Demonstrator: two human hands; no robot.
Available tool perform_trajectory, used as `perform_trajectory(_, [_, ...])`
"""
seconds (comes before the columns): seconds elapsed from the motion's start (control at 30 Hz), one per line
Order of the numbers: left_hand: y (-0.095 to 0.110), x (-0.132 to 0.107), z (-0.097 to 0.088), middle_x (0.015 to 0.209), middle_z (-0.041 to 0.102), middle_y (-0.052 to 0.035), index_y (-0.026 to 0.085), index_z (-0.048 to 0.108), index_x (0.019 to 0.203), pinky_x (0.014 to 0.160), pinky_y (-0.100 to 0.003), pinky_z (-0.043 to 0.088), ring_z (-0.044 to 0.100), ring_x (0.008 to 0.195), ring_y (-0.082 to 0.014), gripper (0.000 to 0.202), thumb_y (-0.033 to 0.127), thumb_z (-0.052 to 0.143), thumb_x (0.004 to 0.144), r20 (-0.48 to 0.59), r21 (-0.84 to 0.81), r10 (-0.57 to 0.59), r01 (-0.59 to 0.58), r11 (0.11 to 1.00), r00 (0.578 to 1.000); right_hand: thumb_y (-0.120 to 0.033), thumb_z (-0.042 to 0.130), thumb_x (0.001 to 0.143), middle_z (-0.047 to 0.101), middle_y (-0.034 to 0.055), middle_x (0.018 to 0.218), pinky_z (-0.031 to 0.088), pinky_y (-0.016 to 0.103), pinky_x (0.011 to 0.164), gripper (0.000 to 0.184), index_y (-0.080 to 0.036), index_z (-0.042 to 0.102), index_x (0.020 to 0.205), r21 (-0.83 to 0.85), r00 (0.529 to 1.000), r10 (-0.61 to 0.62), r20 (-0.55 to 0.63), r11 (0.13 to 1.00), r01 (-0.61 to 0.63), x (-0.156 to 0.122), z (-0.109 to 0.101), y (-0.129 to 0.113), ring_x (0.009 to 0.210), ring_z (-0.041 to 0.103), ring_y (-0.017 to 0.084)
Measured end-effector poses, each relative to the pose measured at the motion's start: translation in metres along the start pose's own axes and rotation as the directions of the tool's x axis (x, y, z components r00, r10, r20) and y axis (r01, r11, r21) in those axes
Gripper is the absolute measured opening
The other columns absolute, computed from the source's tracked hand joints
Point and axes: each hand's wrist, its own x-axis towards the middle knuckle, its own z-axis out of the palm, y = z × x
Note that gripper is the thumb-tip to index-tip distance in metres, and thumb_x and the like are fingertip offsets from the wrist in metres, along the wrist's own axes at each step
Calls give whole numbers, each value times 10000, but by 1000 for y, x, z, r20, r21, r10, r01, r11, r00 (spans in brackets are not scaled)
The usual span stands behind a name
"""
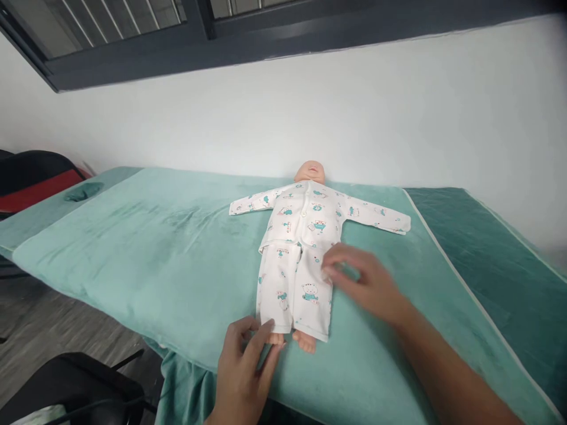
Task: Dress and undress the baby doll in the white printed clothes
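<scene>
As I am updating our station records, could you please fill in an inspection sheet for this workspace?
Surface: green cover, lightly creased, with a darker green section at the right.
Job's things: doll lying face up, arms spread, in a printed white top and matching trousers.
Clutter: pale item on the black chair at lower left, too cut off to identify.
Hands: left hand has its fingertips at the trouser hem and toes; right hand is beside the other trouser leg, contact unclear.
Cables: nothing seen.
Surroundings: white wall behind, dark window frame above, red-and-black chair at far left.
</scene>
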Motion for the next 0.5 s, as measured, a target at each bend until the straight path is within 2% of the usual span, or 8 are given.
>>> perform_trajectory(0.07, [2,2,-1,1028,508,-78,175,582,1186,732,-259,559,580,869,-147,291,181,592,896,-3,-43,-16,15,999,1000,-242,579,915,660,11,869,427,319,774,43,-212,606,900,-12,982,-155,103,987,157,-5,21,-20,825,581,151])
perform_trajectory(0.13, [3,3,-1,1027,510,-81,157,566,1199,756,-259,559,581,902,-154,304,166,585,897,-5,-84,-36,35,996,999,-247,640,872,668,13,906,411,345,795,90,-209,599,943,-69,961,-225,159,969,238,-12,41,-32,845,575,162])
perform_trajectory(0.3, [-1,1,0,1040,533,-83,149,551,1209,789,-261,557,589,937,-160,316,132,571,895,-10,-145,-43,41,989,999,-267,650,835,655,21,934,385,382,826,149,-200,594,955,-233,947,-215,239,934,271,-28,73,-39,877,548,189])
perform_trajectory(0.5, [-9,0,1,1040,552,-81,159,554,1194,789,-259,564,598,940,-160,301,141,573,895,9,-165,-35,37,986,999,-215,564,888,637,63,1040,380,404,861,193,-175,580,1076,-371,930,-194,311,876,307,-35,81,-38,944,534,219])
